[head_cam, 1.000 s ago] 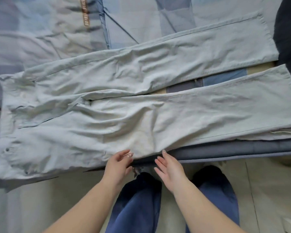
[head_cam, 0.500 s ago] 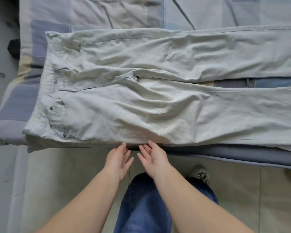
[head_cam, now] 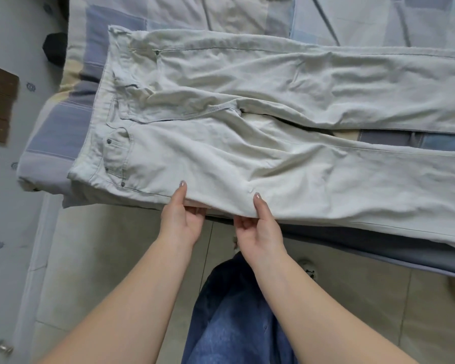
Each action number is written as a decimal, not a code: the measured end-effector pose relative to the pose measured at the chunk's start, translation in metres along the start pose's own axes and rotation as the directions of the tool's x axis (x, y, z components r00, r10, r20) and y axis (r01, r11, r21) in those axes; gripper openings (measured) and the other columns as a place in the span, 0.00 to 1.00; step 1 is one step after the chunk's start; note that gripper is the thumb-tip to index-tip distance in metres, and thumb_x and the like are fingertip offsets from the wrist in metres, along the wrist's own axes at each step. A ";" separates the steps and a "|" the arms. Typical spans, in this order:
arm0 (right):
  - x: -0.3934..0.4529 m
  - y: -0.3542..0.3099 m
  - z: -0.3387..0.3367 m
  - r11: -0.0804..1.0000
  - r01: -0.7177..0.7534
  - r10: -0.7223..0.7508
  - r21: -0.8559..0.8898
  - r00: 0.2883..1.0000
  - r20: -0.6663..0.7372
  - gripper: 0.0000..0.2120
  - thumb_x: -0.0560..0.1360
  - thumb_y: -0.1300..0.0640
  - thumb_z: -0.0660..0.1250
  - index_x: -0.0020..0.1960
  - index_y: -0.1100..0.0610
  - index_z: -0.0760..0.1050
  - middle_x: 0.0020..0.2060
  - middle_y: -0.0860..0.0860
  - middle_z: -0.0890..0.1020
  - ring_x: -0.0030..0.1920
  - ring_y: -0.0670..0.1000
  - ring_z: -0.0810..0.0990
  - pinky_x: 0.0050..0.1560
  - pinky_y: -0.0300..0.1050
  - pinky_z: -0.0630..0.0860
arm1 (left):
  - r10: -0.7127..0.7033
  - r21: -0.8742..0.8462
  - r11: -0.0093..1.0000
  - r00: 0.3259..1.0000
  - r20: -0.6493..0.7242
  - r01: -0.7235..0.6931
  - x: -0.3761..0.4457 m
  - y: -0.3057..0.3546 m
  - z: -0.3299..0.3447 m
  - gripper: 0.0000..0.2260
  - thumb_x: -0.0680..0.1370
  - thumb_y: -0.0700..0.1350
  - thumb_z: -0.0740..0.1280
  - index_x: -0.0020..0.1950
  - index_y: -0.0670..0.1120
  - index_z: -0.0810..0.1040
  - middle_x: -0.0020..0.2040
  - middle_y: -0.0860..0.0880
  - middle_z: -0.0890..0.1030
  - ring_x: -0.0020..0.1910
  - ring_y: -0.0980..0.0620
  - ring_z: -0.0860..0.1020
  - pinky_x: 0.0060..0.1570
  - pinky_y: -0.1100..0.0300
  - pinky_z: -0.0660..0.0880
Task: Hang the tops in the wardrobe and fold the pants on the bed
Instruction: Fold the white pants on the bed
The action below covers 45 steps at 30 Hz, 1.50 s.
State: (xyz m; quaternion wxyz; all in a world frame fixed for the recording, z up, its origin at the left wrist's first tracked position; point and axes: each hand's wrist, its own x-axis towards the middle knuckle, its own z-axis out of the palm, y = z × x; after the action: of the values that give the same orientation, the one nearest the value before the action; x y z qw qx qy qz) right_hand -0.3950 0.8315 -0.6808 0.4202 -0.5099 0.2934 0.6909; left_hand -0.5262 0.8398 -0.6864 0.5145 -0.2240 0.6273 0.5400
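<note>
both hands pinching the pants (head_cam: 247, 153) hem-side at the bed (head_cam: 63, 122) near edge: left hand (head_cam: 181, 219), right hand (head_cam: 260, 227).

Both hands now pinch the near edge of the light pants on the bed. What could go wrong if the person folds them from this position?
1. The left hand and right hand grip the light pants close together near the hip, so the long leg to the right may sag or trail during the fold.
2. The fabric is wrinkled around the crotch; folding now may press creases in.
3. The near leg lies along the bed edge, so it could slip toward the floor.
</note>
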 end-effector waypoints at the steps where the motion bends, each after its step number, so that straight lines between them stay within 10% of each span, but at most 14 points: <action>1: -0.003 -0.003 0.000 1.000 -0.005 0.005 0.009 1.000 0.014 0.10 0.74 0.63 0.69 0.55 0.60 0.77 0.50 0.55 0.84 0.50 0.53 0.82 0.49 0.47 0.81 | 0.034 -0.018 0.999 0.998 -0.057 -0.035 0.001 0.006 0.001 0.08 0.77 0.41 0.69 0.55 0.44 0.78 0.55 0.45 0.83 0.50 0.49 0.82 0.48 0.54 0.80; 10: -0.040 -0.001 -0.001 0.885 -0.028 -0.037 -0.464 0.991 -0.130 0.07 0.74 0.60 0.70 0.50 0.62 0.77 0.46 0.53 0.81 0.38 0.48 0.79 0.29 0.36 0.77 | 0.282 0.136 0.958 0.912 -0.297 -0.252 -0.021 0.028 -0.021 0.08 0.75 0.34 0.66 0.52 0.44 0.74 0.43 0.48 0.80 0.36 0.52 0.79 0.35 0.60 0.78; 22: -0.075 -0.019 0.023 0.828 0.033 -0.077 -0.560 0.996 -0.055 0.07 0.74 0.58 0.70 0.51 0.59 0.78 0.44 0.50 0.81 0.38 0.46 0.77 0.27 0.33 0.76 | 0.142 0.119 0.986 0.952 -0.271 -0.113 -0.009 0.103 -0.019 0.21 0.70 0.39 0.72 0.62 0.45 0.75 0.54 0.46 0.81 0.45 0.46 0.82 0.46 0.49 0.80; 29: -0.055 -0.024 0.067 0.890 0.165 -0.189 -0.424 0.982 -0.014 0.03 0.76 0.57 0.67 0.48 0.56 0.77 0.43 0.51 0.82 0.35 0.46 0.79 0.23 0.32 0.72 | 0.320 0.148 0.947 0.856 -0.406 -0.284 0.006 0.143 0.007 0.20 0.64 0.46 0.70 0.56 0.46 0.77 0.51 0.49 0.81 0.46 0.48 0.81 0.49 0.51 0.80; 34: -0.029 -0.056 0.145 0.889 0.355 -0.368 -0.289 0.930 0.009 0.02 0.76 0.57 0.63 0.47 0.55 0.74 0.39 0.50 0.79 0.37 0.48 0.78 0.28 0.35 0.75 | 0.339 -0.041 0.932 0.903 -0.265 -0.361 0.011 0.176 0.073 0.14 0.72 0.43 0.67 0.57 0.46 0.77 0.48 0.50 0.82 0.40 0.54 0.82 0.33 0.62 0.77; 39: 0.022 -0.098 0.229 0.833 0.480 -0.483 -0.275 0.873 0.061 0.05 0.76 0.57 0.61 0.43 0.55 0.73 0.26 0.48 0.79 0.32 0.47 0.81 0.30 0.39 0.78 | 0.327 0.005 0.945 0.942 -0.073 -0.328 0.052 0.209 0.151 0.09 0.75 0.40 0.68 0.54 0.45 0.73 0.51 0.44 0.80 0.40 0.50 0.81 0.38 0.56 0.81; 45: 0.097 -0.136 0.295 0.734 0.508 -0.556 -0.450 0.830 0.030 0.06 0.77 0.57 0.61 0.41 0.54 0.71 0.35 0.51 0.76 0.35 0.48 0.78 0.31 0.41 0.79 | 0.310 0.119 0.944 0.951 0.008 -0.309 0.124 0.231 0.213 0.16 0.74 0.38 0.66 0.62 0.41 0.71 0.56 0.40 0.79 0.46 0.47 0.82 0.40 0.54 0.82</action>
State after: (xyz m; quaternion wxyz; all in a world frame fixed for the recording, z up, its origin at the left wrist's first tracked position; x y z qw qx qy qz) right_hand -0.4226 1.1699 -0.6793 0.4577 -0.6897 -0.0067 0.5610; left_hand -0.6787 1.1404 -0.6690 0.4325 -0.0947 0.6885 0.5744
